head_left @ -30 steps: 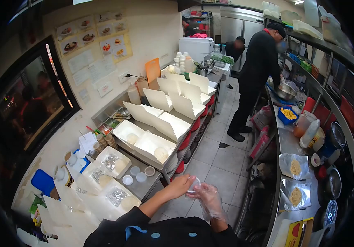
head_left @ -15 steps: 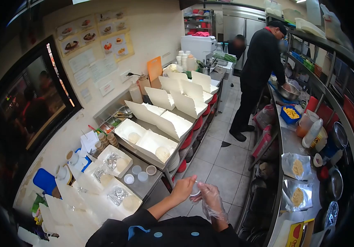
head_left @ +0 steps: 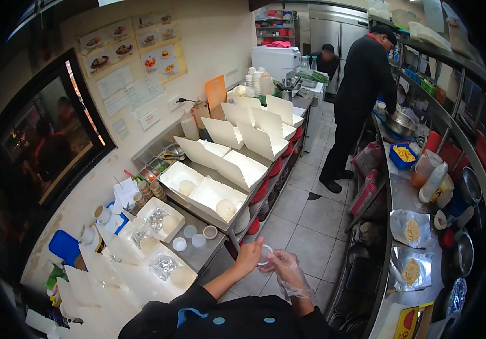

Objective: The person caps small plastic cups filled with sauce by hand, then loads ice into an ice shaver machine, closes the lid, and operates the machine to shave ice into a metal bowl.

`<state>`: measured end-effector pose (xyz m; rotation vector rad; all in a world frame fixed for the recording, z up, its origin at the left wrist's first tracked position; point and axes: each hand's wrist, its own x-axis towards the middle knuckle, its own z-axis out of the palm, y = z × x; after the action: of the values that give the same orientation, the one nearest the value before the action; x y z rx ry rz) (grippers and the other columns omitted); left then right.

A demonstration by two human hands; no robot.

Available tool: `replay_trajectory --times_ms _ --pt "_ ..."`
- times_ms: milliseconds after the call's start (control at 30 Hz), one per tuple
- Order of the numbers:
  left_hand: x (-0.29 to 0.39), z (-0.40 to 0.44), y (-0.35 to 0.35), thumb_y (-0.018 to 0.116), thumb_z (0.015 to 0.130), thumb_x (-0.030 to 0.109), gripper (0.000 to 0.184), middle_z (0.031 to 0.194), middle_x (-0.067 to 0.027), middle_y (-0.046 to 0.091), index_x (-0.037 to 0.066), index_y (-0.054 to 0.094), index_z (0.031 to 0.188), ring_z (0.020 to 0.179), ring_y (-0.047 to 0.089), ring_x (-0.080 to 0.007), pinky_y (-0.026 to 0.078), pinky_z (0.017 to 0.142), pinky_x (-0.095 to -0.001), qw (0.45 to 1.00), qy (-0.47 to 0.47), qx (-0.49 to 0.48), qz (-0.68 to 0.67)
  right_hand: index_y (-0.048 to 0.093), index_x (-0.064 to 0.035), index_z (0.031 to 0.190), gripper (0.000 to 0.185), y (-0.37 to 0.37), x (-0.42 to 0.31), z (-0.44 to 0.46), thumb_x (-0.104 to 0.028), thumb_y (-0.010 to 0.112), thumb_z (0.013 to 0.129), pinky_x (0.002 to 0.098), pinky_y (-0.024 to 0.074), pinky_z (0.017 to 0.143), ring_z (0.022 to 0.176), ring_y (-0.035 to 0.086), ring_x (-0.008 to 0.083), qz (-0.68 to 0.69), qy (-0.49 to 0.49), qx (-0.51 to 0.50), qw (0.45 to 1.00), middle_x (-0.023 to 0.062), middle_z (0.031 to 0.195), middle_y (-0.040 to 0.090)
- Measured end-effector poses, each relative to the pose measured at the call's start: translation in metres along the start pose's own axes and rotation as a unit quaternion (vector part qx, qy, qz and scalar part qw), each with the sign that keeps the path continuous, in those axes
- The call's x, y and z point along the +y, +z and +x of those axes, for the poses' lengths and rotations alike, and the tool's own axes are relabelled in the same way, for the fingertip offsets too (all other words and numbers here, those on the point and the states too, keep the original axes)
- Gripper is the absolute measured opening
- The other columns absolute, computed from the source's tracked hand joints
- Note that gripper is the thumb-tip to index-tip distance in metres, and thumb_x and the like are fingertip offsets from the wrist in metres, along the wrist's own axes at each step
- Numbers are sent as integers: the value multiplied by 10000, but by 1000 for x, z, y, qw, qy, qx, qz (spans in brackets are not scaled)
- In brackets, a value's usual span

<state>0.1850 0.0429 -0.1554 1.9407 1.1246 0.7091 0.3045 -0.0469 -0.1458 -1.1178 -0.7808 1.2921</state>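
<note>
My left hand (head_left: 248, 255), which is bare, pinches the near-left rim of a small clear round plastic lid (head_left: 265, 255) in front of my chest. My right hand (head_left: 288, 270) wears a clear plastic glove and grips the lid's other side. Below and behind the lid there is only the tiled floor. To the left, at the edge of the steel counter, stand several small sauce cups (head_left: 198, 241). Open white takeout boxes (head_left: 169, 216) beside them hold a mound of rice and a foil-wrapped piece each.
More open boxes (head_left: 220, 195) line the left counter (head_left: 206, 254). A person in black (head_left: 361, 85) works over a metal bowl (head_left: 401, 122) at the right-hand counter. Foil sheets with food (head_left: 411, 271) and a blue basket of fries (head_left: 403, 155) lie nearer on that side.
The lid has turned, so its round rim now faces me more. Both hands keep their hold. The view has shifted slightly, and the person at the back has raised their head.
</note>
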Motion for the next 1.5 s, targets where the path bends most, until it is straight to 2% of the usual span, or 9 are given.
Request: replay_trajectory --times_ms 100,200,333,633,900,1033,1300,1400,1500 --pt "19 -6 -17 317 956 401 512 554 -204 531 -34 552 823 471 562 -309 424 479 -398 977 -97 -135 -131 577 69 1030 285 -11 3 2 -162 580 863 246 505 580 639 606 147 -98 20 17 995 89 821 621" --pt "12 -14 -8 315 959 404 499 501 -129 502 -22 548 842 389 524 -191 404 405 -334 995 8 -64 -81 561 72 1067 293 -8 -2 2 -110 598 840 256 510 603 658 606 141 -24 -34 2 999 93 808 625" --pt "-3 -14 -1 361 949 406 451 546 -52 508 6 562 889 430 501 -107 403 416 -260 992 -41 -18 -117 546 75 1110 343 12 -17 -6 -3 621 785 252 508 638 712 604 130 11 -32 21 999 84 811 626" --pt "4 -25 -19 414 938 330 385 606 -186 542 -8 590 881 524 567 -286 428 502 -358 996 -18 -68 -58 561 78 964 217 -1 -3 -1 -83 609 825 278 535 561 586 628 191 45 42 5 998 135 731 621" --pt "-70 -24 -39 528 884 255 245 756 -139 623 23 588 930 586 597 -237 463 545 -328 990 120 -73 13 596 29 925 278 -14 27 9 -243 564 878 251 493 573 662 626 151 -115 97 -42 988 94 790 629" --pt "-115 2 -92 619 838 296 339 598 -70 592 7 566 1007 438 567 -109 456 397 -266 975 -203 81 -35 613 8 974 269 -26 28 8 -237 578 867 248 477 616 714 602 118 -171 93 -4 981 61 812 632" --pt "-187 64 -109 701 765 279 321 595 -143 611 -29 651 840 398 567 -186 475 430 -302 962 -256 89 38 628 14 959 265 -32 24 9 -226 595 852 244 457 565 654 571 100 -247 59 21 967 47 739 622" --pt "-219 70 -107 701 763 299 374 624 -120 623 -50 643 883 421 573 -164 466 442 -297 961 -146 129 195 607 15 962 252 -43 35 8 -217 583 867 232 466 581 680 599 110 -280 39 25 959 41 787 627" --pt "-165 65 -145 748 680 269 353 773 -186 645 -15 660 869 717 647 -287 507 664 -356 949 -287 95 91 603 18 965 265 -48 30 3 -227 587 865 229 464 584 682 592 105 -298 36 38 953 35 791 622"
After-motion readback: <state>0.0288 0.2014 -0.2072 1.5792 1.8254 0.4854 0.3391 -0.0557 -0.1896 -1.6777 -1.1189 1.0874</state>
